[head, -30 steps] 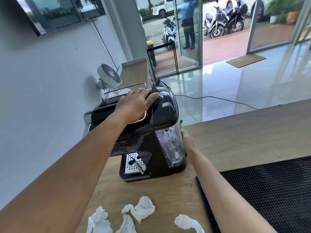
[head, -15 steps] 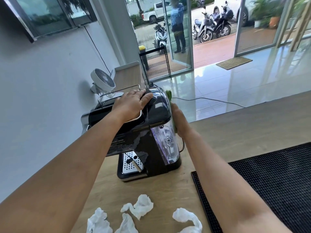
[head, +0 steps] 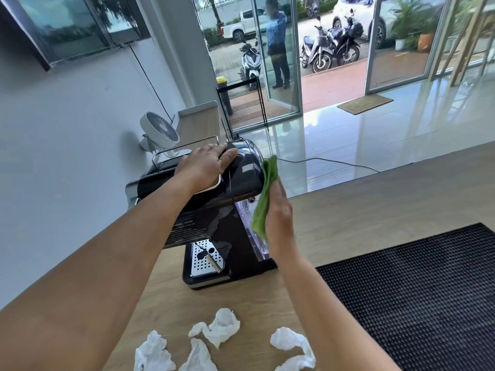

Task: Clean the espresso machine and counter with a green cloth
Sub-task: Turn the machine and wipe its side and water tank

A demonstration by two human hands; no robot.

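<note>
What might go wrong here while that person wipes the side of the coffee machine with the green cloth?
1. The right hand presses the green cloth sideways against the espresso machine, which stands near the counter's wall-side edge. It might slide, though the left hand steadies its top.
2. The cloth covers the clear water tank; a hard push might dislodge it.
3. A power cord trails across the floor, so the machine may be plugged in.

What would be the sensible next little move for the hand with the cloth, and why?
Probably slide the right hand downward, with the cloth pressed flat on the machine's clear side. The cloth sits high against that side, the lower part is uncovered, and the left hand rests on top, apparently steadying it.
</note>
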